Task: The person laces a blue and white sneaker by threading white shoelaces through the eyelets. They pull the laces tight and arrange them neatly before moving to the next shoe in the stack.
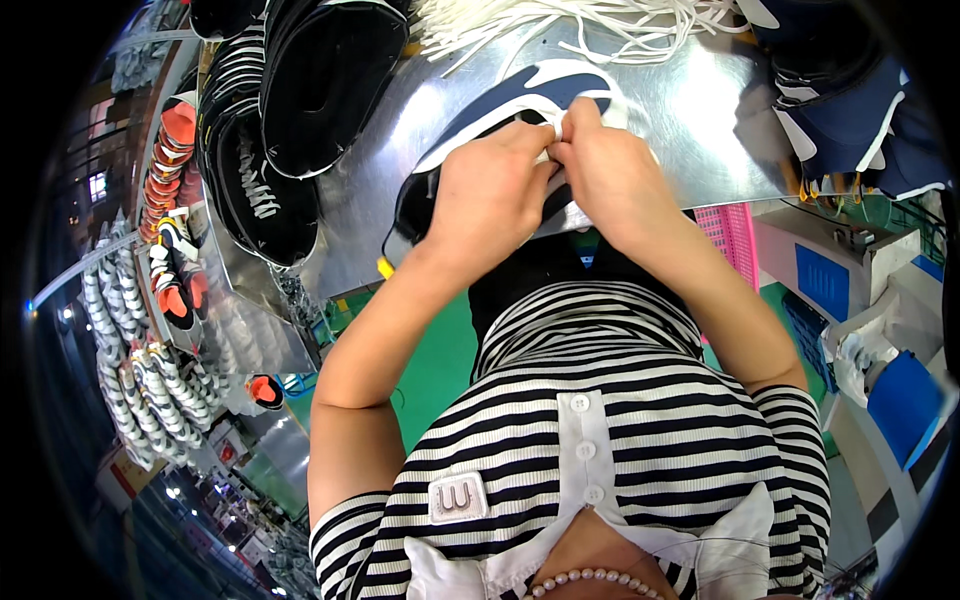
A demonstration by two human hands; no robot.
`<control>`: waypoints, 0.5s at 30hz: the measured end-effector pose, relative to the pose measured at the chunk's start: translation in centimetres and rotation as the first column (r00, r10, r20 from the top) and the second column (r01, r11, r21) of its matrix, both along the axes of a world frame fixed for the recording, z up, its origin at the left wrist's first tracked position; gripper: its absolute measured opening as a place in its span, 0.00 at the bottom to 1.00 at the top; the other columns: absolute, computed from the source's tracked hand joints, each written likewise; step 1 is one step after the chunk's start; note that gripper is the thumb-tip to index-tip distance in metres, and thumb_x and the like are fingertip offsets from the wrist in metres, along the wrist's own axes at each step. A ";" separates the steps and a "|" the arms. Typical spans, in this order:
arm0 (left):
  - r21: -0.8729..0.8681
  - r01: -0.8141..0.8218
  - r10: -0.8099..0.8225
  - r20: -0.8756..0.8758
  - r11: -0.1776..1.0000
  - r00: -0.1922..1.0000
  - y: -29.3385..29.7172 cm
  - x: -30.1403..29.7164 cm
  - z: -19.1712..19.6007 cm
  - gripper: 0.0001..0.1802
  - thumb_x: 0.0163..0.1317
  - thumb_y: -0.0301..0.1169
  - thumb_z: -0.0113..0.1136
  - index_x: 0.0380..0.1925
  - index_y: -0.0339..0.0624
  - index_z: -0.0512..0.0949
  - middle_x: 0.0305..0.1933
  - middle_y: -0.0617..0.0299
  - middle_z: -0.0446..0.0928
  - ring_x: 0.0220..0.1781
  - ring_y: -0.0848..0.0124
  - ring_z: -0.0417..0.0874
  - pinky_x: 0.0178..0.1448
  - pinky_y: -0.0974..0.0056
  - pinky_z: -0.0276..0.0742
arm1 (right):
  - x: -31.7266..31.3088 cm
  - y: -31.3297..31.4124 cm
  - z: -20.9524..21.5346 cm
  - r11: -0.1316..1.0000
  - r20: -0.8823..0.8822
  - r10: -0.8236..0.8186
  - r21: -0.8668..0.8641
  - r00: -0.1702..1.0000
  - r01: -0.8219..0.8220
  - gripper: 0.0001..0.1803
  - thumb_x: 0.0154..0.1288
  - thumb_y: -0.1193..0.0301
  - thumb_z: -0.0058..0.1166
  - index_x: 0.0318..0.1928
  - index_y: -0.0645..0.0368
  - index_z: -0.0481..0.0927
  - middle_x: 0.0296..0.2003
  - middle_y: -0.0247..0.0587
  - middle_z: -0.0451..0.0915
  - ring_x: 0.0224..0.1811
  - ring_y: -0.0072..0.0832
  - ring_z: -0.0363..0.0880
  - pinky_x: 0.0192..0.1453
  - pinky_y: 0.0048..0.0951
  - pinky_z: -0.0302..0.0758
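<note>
the person's left hand [492, 190] and right hand [610, 180] met near the upper middle of the frame, over a navy-and-white shoe upper [495, 112] that lay slantwise on the shiny metal table [350, 235]. both forearms rose from the lower part of the frame, elbows bent outward, and leaned in toward each other. the left hand was turned knuckles up, its fingers bent and drawn together; the right hand faced it, thumb and forefinger brought tip to tip. the fingers of both were nearly closed, pinched around a small white strip [557, 130]; whether that was a lace or part of the upper, i could not tell. white laces [600, 28] lay along the top edge, black shoe uppers [335, 90] at upper left, and more navy uppers [850, 125] at upper right.
</note>
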State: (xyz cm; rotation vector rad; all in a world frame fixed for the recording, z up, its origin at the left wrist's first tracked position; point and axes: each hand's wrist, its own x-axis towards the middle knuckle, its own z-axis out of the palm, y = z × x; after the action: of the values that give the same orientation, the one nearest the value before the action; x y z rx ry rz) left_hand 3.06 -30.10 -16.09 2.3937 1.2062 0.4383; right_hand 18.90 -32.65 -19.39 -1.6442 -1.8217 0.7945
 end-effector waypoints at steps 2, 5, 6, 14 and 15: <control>0.064 0.030 -0.029 -0.006 0.997 1.000 -0.3 0.0 -0.2 0.13 0.59 0.25 0.63 0.44 0.38 0.80 0.33 0.55 0.79 0.33 0.53 0.81 0.36 0.57 0.76 | -0.7 0.0 0.2 0.998 0.067 -0.018 -0.061 0.998 0.022 0.10 0.66 0.71 0.56 0.39 0.63 0.69 0.26 0.56 0.81 0.31 0.52 0.82 0.36 0.47 0.77; 0.074 0.071 -0.067 -0.062 0.995 0.996 -1.1 -1.1 0.2 0.12 0.59 0.26 0.63 0.44 0.40 0.80 0.31 0.58 0.78 0.30 0.55 0.80 0.34 0.57 0.75 | 1.3 -1.5 0.8 0.995 -0.099 0.088 -0.039 0.991 -0.092 0.10 0.66 0.72 0.56 0.40 0.63 0.70 0.27 0.55 0.81 0.32 0.52 0.83 0.37 0.47 0.77; 0.165 0.111 -0.098 -0.082 0.980 0.992 -1.6 -1.5 0.6 0.13 0.56 0.25 0.63 0.43 0.41 0.82 0.28 0.60 0.76 0.26 0.59 0.79 0.30 0.59 0.74 | 2.9 -2.6 2.1 0.988 -0.146 0.132 -0.056 0.980 -0.141 0.10 0.66 0.71 0.57 0.42 0.62 0.73 0.29 0.54 0.82 0.33 0.54 0.82 0.36 0.46 0.76; 0.267 0.182 -0.174 -0.056 0.946 0.983 -3.4 -2.4 2.0 0.14 0.56 0.34 0.61 0.42 0.41 0.81 0.29 0.63 0.77 0.32 0.66 0.84 0.34 0.63 0.78 | 6.9 1.1 0.6 0.983 -0.616 -0.103 -0.183 0.781 -0.015 0.20 0.62 0.66 0.67 0.48 0.57 0.71 0.40 0.33 0.76 0.41 0.17 0.71 0.48 0.21 0.71; 0.088 0.108 -0.111 0.023 0.990 0.994 -3.0 -3.1 2.0 0.15 0.60 0.36 0.59 0.43 0.39 0.81 0.32 0.60 0.79 0.35 0.63 0.84 0.38 0.62 0.78 | 6.3 1.0 1.3 0.973 -0.494 -0.109 -0.233 0.863 -0.010 0.21 0.61 0.68 0.68 0.47 0.58 0.70 0.38 0.32 0.75 0.39 0.17 0.72 0.45 0.20 0.72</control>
State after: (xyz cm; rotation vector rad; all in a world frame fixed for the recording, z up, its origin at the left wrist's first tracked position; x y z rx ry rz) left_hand -0.04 -33.09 -14.10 2.5039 1.0576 0.4969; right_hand 25.20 -31.68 -18.12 -1.4271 -1.3491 1.3114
